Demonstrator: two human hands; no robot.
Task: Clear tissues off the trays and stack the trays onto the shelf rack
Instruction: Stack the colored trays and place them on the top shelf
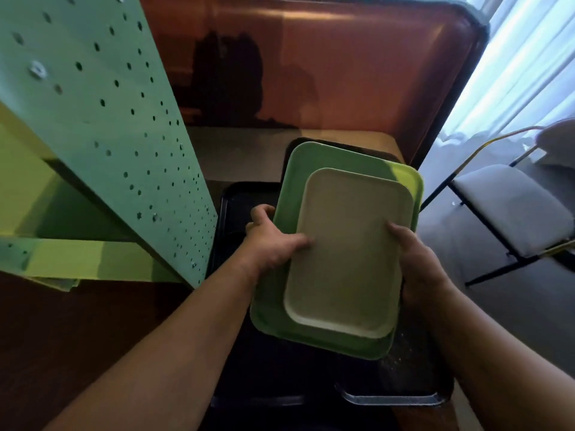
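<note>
A small beige tray lies on top of a larger green tray, and a black tray edge shows beyond them at the far end. My left hand grips the stack's left edge, thumb on the beige tray and fingers curled under. My right hand grips the right edge in the same way. The stack is held just right of the green perforated shelf rack. No tissue is visible on the trays.
More black trays lie on the dark table below the stack. An orange-brown booth seat back rises behind. A folding chair with a pale cushion stands at the right by a bright curtain.
</note>
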